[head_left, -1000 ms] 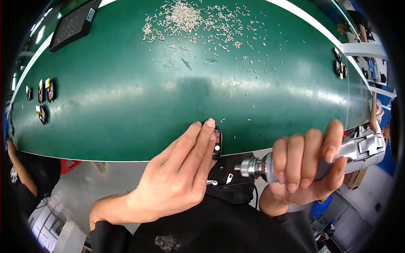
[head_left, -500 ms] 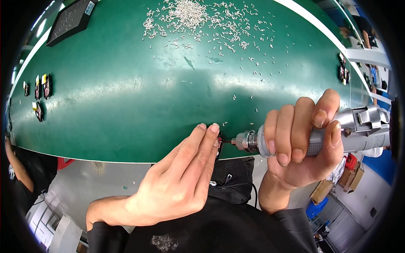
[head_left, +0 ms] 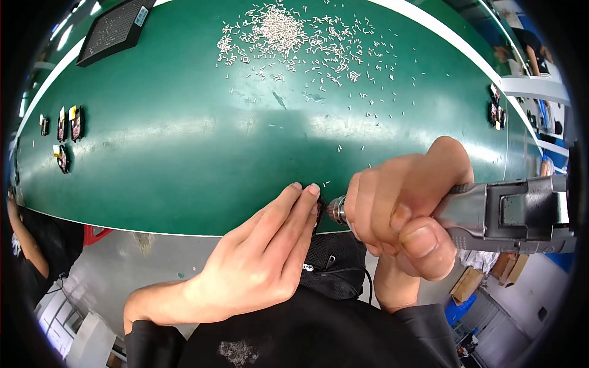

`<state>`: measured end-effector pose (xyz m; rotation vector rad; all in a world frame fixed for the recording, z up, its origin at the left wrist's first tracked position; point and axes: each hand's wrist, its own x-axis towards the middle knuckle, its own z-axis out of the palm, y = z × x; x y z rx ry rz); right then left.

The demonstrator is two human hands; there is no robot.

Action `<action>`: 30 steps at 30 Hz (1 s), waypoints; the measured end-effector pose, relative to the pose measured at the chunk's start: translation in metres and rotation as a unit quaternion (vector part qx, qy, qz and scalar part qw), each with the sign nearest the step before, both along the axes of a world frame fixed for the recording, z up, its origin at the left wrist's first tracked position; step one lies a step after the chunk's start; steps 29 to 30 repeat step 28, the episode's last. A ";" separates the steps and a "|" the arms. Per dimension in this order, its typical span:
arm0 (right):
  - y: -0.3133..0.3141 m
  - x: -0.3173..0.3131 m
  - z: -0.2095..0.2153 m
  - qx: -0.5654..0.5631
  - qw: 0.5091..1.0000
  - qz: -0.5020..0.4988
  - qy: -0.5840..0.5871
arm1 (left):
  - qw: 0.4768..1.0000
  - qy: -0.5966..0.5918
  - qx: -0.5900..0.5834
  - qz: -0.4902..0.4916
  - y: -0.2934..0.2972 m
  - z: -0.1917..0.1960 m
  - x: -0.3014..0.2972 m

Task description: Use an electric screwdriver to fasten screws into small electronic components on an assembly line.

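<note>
My right hand (head_left: 405,214) is wrapped around a grey electric screwdriver (head_left: 478,214), held nearly level with its nose to the left. The screwdriver's ridged metal collar (head_left: 336,210) meets a small black part (head_left: 319,214) near the table's front edge; the bit tip is hidden. My left hand (head_left: 257,254) lies over that part from the left, fingers stretched and close together, steadying it. Most of the part is covered by the fingers, so its exact kind does not show.
A heap of small silvery screws (head_left: 282,30) spreads over the far part of the green table (head_left: 184,165). At the far left is a black tray (head_left: 113,34). Several small black parts with yellow tags (head_left: 76,122) lie left, others (head_left: 494,110) right. A black bag (head_left: 337,264) hangs below the edge.
My right hand has pushed the screwdriver left, up against the black part, and its grip has turned with the thumb lower. The left hand has stayed almost in place.
</note>
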<state>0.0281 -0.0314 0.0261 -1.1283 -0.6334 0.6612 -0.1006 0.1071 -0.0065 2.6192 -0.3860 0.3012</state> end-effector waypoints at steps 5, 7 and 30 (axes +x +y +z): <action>0.004 0.001 0.002 -0.046 0.996 0.029 -0.070 | 1.000 -0.001 0.018 -0.004 -0.001 0.006 -0.004; 0.006 -0.002 0.001 -0.021 0.996 0.040 -0.070 | 0.999 0.041 -0.029 -0.001 0.002 0.009 -0.004; -0.127 0.011 -0.042 0.328 0.922 -0.168 0.122 | 0.963 -0.088 0.051 0.249 0.063 0.002 0.017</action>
